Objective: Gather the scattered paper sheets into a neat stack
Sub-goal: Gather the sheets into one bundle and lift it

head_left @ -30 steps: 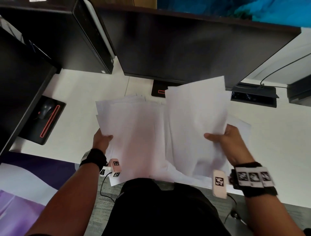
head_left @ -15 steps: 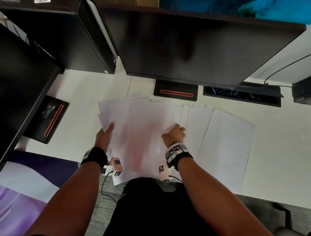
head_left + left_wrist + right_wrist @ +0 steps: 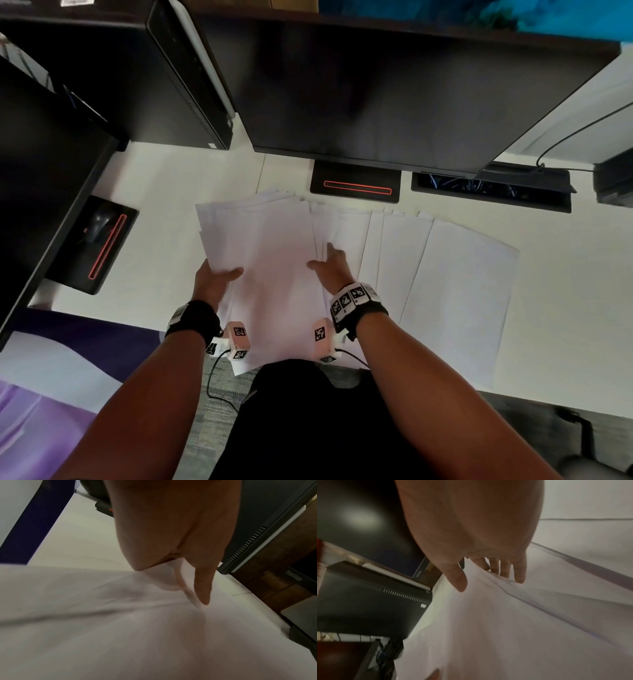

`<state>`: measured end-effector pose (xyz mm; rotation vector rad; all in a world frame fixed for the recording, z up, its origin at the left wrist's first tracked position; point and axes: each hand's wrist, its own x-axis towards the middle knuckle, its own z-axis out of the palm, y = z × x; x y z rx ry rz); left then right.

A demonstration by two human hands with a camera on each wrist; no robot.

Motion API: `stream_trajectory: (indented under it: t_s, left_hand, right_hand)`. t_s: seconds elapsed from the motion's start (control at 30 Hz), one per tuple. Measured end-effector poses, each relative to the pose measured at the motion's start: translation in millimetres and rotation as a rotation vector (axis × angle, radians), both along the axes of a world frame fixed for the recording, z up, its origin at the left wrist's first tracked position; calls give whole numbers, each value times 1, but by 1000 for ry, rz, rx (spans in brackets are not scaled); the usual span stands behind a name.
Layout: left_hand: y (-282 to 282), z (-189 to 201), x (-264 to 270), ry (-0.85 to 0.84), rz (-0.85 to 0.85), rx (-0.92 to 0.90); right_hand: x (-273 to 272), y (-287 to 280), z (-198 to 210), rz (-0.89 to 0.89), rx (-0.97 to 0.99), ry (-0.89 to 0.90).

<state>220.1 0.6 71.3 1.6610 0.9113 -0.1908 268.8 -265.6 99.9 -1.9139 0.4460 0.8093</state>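
Note:
A loose pile of white paper sheets (image 3: pixel 274 257) lies on the white desk (image 3: pixel 565 274) in front of me. My left hand (image 3: pixel 219 277) grips the pile's left edge, thumb on top and fingers hidden beneath. The left wrist view shows the thumb (image 3: pixel 202 588) pinching the lifted paper (image 3: pixel 120 628). My right hand (image 3: pixel 330 265) rests flat on the pile's right edge, and in the right wrist view its straight fingertips (image 3: pixel 519 578) touch the sheets (image 3: pixel 488 628). Several more sheets (image 3: pixel 455 291) lie fanned out to the right, overlapping each other.
A large dark monitor (image 3: pixel 394 85) hangs over the back of the desk, with its base (image 3: pixel 356 183) just behind the papers. A black computer tower (image 3: pixel 178 68) stands back left. A mouse (image 3: pixel 97 226) sits on a black stand at the left. A cable tray (image 3: pixel 489 192) is back right.
A second ago my right hand held a bunch of sheets in the air. It laid them on the pile and now rests flat on them. The left hand kept its grip.

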Motion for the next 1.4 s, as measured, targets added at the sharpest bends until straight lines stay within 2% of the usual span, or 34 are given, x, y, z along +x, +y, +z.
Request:
stream_trajectory:
  t_s: [0.1,0.17,0.2,0.27,0.3,0.37,0.57,0.73,0.83,0.93,1.1,1.3,1.4]
  left_hand:
    - [3,-5,1,21,5,23]
    - [2,-8,2,27,14,31]
    - [2,-9,2,23,18,30]
    - [-1,-9,3,10,24,3]
    - [-2,-9,2,4,28,-5]
    - [-3,-9,3,-5,33,-2]
    - [-9,-6,4,-6,35,25]
    - [-6,-9,5,13,30,55]
    - [-7,-9,4,8,31,51]
    - [-7,-10,6,12,24,54]
    - [-6,-14,5,13,21,65]
    - [-2,-16,5,-5,6,67]
    - [0,-17,6,4,0,63]
  right_hand:
    - [-6,-54,0,-276,-67,-183]
    - [-15,-113,-3,-384,-328,-224]
    - [-21,-146,-3,-426,-506,-165]
    - [-35,-208,-2,-541,-752,85]
    - [-43,-234,1,-612,-789,203]
    - [-51,-265,2,-680,-769,330]
    - [-41,-252,-13,-524,-714,307]
    - [-42,-248,-13,-559,-709,248]
    - [-43,-249,-15,-622,-629,242]
    - [-46,-258,-25,-537,-543,260]
    - [-54,-245,-1,-444,-535,50]
    - [-70,-254,7,-392,-487,-59]
    - [-76,-253,14,-415,-481,-228]
